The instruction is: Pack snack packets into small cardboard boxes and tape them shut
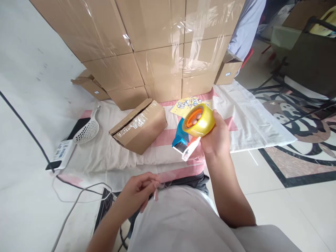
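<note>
The right hand (216,138) lifts a glossy yellow tape dispenser (195,126), fingers wrapped around its roll, above open striped cloth (168,138). Beside it lies a small taped cardboard box (139,127); the left hand (138,196) rests loosely curled, holding nothing, against the lap.

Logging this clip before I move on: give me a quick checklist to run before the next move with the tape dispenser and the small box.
1. Right hand grips tape dispenser: ok.
2. Loose tape end hangs free at the blade: ok.
3. Left hand free of objects: cannot tell, fingers curled near the lap.
4. Small cardboard box within view on the striped cloth: ok.
5. Box flaps shut flat: not ok, top flap lifts.
6. White scoop apart from box: ok.
</note>
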`<action>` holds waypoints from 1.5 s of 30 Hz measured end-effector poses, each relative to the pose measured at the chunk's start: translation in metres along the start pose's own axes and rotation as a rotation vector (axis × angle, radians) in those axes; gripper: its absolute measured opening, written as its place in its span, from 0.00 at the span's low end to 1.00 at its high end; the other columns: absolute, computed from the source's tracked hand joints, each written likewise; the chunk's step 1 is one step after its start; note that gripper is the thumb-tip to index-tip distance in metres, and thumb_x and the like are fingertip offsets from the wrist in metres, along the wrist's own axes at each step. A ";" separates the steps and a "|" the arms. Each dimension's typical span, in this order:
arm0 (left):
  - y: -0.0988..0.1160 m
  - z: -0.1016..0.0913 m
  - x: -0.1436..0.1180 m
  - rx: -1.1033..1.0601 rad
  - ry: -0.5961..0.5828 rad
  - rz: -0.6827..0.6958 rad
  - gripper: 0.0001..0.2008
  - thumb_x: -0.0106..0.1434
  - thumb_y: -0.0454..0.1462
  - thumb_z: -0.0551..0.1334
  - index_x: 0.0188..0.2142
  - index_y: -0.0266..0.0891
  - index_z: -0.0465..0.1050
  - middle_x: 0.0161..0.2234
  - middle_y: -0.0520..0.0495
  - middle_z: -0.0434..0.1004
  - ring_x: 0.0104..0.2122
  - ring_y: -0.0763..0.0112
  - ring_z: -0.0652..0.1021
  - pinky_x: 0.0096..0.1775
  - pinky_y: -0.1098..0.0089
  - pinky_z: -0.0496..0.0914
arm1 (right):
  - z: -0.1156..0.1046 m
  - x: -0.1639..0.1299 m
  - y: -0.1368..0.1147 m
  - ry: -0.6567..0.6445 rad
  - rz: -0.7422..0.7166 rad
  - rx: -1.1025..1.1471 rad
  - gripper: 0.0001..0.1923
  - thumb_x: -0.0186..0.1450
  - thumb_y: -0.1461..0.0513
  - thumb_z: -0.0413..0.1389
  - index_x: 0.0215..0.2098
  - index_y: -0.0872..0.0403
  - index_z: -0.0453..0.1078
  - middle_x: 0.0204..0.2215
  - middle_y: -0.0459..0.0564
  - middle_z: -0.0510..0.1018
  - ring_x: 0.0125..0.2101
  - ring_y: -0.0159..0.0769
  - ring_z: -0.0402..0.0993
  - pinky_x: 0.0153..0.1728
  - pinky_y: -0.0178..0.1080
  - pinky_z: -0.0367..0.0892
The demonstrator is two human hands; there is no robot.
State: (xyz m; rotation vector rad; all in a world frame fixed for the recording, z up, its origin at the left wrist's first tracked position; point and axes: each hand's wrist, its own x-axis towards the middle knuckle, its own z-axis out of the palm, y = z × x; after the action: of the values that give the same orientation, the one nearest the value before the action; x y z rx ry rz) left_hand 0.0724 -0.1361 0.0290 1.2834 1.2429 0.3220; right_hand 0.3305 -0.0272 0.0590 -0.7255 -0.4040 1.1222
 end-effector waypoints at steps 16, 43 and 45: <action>0.011 0.011 0.030 0.408 0.653 0.469 0.25 0.65 0.50 0.65 0.57 0.42 0.72 0.56 0.40 0.78 0.52 0.57 0.79 0.47 0.62 0.76 | 0.002 0.012 -0.014 -0.115 0.091 -0.104 0.13 0.67 0.48 0.58 0.36 0.48 0.71 0.27 0.46 0.77 0.33 0.41 0.79 0.35 0.45 0.78; 0.030 0.026 0.072 0.130 0.203 0.481 0.23 0.71 0.45 0.60 0.21 0.39 0.73 0.20 0.52 0.74 0.24 0.75 0.74 0.29 0.74 0.68 | -0.018 0.021 0.007 -0.156 0.414 -0.008 0.15 0.65 0.49 0.64 0.32 0.50 0.70 0.28 0.44 0.78 0.34 0.37 0.80 0.39 0.43 0.80; 0.027 0.024 0.080 0.189 0.198 0.541 0.20 0.71 0.43 0.60 0.23 0.39 0.75 0.21 0.52 0.75 0.26 0.74 0.74 0.32 0.73 0.68 | -0.019 0.021 0.010 -0.173 0.454 0.011 0.15 0.66 0.49 0.63 0.33 0.50 0.70 0.28 0.44 0.78 0.33 0.37 0.80 0.38 0.43 0.80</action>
State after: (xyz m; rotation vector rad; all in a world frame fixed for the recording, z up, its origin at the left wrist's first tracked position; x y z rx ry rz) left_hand 0.1344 -0.0779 0.0056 1.7812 1.0893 0.7467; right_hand 0.3441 -0.0118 0.0372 -0.7326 -0.3878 1.6213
